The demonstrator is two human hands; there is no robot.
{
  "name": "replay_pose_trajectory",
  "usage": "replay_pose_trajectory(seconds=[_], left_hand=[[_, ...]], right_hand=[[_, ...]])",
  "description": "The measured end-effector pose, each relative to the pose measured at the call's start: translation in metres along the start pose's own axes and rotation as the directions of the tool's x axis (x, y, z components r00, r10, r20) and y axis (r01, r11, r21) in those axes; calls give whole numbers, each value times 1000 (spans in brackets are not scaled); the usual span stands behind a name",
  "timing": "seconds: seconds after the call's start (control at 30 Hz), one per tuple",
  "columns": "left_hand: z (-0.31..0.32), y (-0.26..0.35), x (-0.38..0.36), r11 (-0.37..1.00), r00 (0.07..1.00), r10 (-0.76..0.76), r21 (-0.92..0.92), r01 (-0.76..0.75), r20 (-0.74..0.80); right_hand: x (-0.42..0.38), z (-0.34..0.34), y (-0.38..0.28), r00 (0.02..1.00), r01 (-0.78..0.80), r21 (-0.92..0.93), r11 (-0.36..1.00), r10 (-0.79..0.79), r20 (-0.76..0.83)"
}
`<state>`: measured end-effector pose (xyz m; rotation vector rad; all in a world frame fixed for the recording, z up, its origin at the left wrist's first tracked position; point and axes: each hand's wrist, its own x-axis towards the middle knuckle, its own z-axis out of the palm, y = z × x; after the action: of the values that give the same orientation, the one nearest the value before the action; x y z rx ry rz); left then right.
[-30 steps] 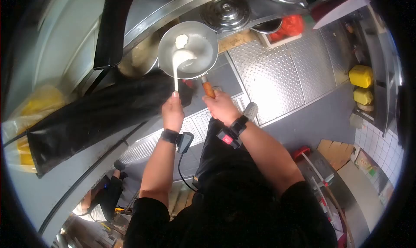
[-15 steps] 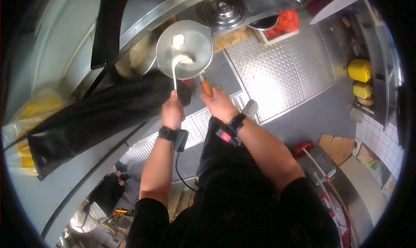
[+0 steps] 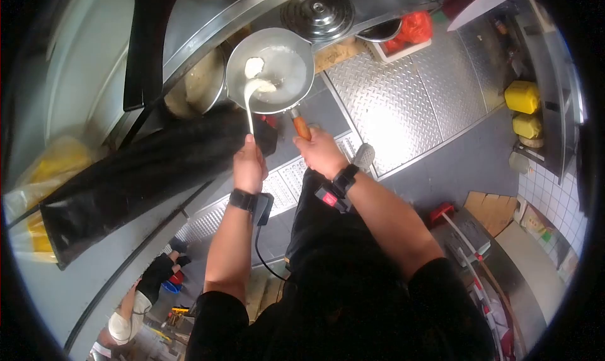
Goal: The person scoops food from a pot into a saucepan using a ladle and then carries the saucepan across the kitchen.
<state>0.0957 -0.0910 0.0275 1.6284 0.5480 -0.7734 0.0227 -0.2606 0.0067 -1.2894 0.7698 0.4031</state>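
Observation:
My left hand (image 3: 250, 167) is closed around the handle of a long white spoon (image 3: 249, 110), whose curved end reaches down into a silver saucepan (image 3: 297, 95). At the spoon's end is something pale. A separate white lump (image 3: 254, 67) lies in the pan, among what looks like a thin layer of clear liquid. My right hand (image 3: 321, 153) grips the pan's wooden handle (image 3: 301, 129). The pan is held out in front of me, beside a metal counter edge.
Left of the pan sits a large metal bowl (image 3: 205, 87), with a long black cover (image 3: 151, 150) below it. A ringed metal lid (image 3: 317, 13) and a white tray with a red bag (image 3: 416, 28) are beyond. Yellow jugs (image 3: 522, 97) stand right. Another person (image 3: 129, 310) is at lower left.
The pan and spoon have shifted very slightly in view, with both hands keeping their holds. The person at lower left has changed posture, and a blue and red thing shows beside them.

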Motion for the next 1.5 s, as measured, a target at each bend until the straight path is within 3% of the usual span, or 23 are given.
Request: replay_pose_trajectory(seconds=[0.03,0.1,0.17,0.23,0.3,0.4,0.5,0.57,0.63,0.7,0.73,0.83,0.9,0.97,1.0,1.07,1.17,1.2,1.23,1.33,1.4,1.43,1.5], left_hand=[[1,2,2,1000,1000,4,3,-4,5],[-1,-3,1,983,986,169,72,-169,11],[-4,-8,10,998,1000,13,57,-13,10],[-1,0,5,996,998,57,61,-57,11],[-4,-5,-3,997,998,41,71,-39,-36],[-6,0,2,994,996,94,48,-94,-3],[-7,-13,8,966,976,204,174,-189,-71],[-17,-16,11,967,984,172,199,-159,-51],[-12,-3,3,996,996,85,38,-84,-33],[-14,-4,-4,996,995,82,43,-79,-56],[-7,3,4,991,991,124,56,-121,-53],[-11,-2,-1,995,994,98,38,-96,-51],[-15,-12,5,967,969,241,99,-234,-57],[-20,-15,13,971,991,122,213,-109,-52],[-15,-7,5,978,991,115,184,-101,-66],[-16,-5,14,967,982,180,193,-166,-57],[-23,-12,10,967,976,208,165,-196,-62],[-18,-13,14,932,958,277,259,-252,-68],[-19,-15,14,949,985,158,286,-131,-73],[-20,-24,21,911,961,270,339,-235,-60],[-34,-39,9,895,963,263,389,-219,-63],[-29,-32,20,864,946,322,417,-282,-28],[-27,-33,34,853,940,338,437,-285,-47]], right_hand=[[2,-1,-2,1000,-7,-17,1000,7,-4],[1,-2,-3,1000,-4,-33,999,4,-21],[-3,5,5,1000,-2,-54,999,1,-16],[5,3,-2,997,72,-79,994,-74,-31],[0,1,8,1000,-28,-121,992,28,-3],[12,4,10,985,140,-255,957,-160,-60],[5,4,5,996,89,-119,989,-92,-20],[-4,7,2,996,90,-162,983,-91,-2],[5,1,-5,993,110,-208,972,-115,-14],[0,5,-1,1000,10,-94,996,-12,-26],[2,5,-1,997,68,-141,988,-70,-9],[2,5,1,998,52,-154,987,-55,-14],[8,6,7,993,97,-210,973,-107,-39],[2,8,1,999,49,-95,994,-50,-13],[7,8,1,998,61,-96,993,-63,-15],[13,7,12,993,101,-283,954,-116,-37],[19,9,23,988,128,-293,948,-148,-49],[13,9,15,994,88,-219,972,-99,-39],[4,14,23,997,65,-215,974,-72,-27],[20,13,21,982,151,-309,939,-179,-64],[-2,11,10,998,55,-279,959,-49,27],[3,4,-10,996,18,-265,964,5,86],[15,9,5,980,166,-328,930,-191,-46]])
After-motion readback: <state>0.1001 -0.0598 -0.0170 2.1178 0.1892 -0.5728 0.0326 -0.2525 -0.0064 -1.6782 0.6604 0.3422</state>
